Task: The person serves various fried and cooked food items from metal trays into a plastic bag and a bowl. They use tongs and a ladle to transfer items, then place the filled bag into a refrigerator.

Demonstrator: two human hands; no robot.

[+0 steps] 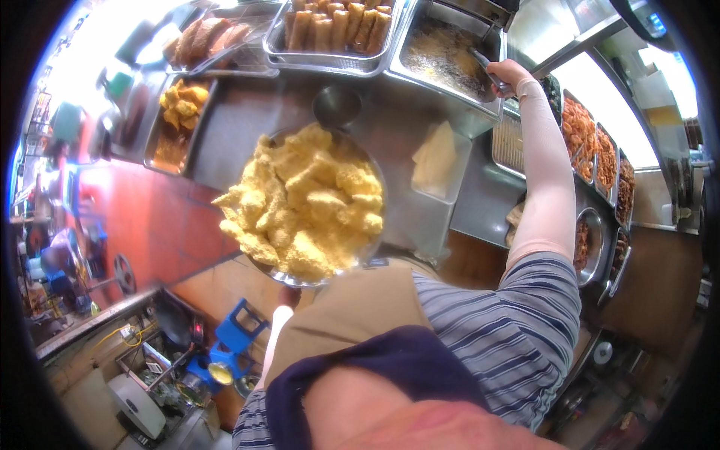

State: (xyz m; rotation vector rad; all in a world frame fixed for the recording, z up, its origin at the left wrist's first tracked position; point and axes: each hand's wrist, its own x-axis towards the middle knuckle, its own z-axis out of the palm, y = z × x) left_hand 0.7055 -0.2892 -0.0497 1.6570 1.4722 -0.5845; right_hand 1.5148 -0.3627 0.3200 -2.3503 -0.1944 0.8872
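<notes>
My right hand point(509, 77) grips metal tongs point(488, 67). Their tips reach into the bubbling oil point(441, 48) of a rectangular metal fryer point(450, 85), among browned pieces too blurred to name. In front of my apron, a wide metal bowl point(337, 277) is heaped with puffy yellow fried crisps point(315, 208). My left hand point(289, 296) holds that bowl at its near rim, with its fingers mostly hidden underneath. Part of the bowl overhangs the tiled floor.
Behind the bowl sits a small dark bowl point(337, 106). Pale flat sheets point(436, 157) lie in a clear tub on the steel counter point(247, 112). Fried rolls point(337, 28) stand in a basket left of the fryer. Food trays point(579, 126) line the right; blue stools point(239, 326) stand lower left.
</notes>
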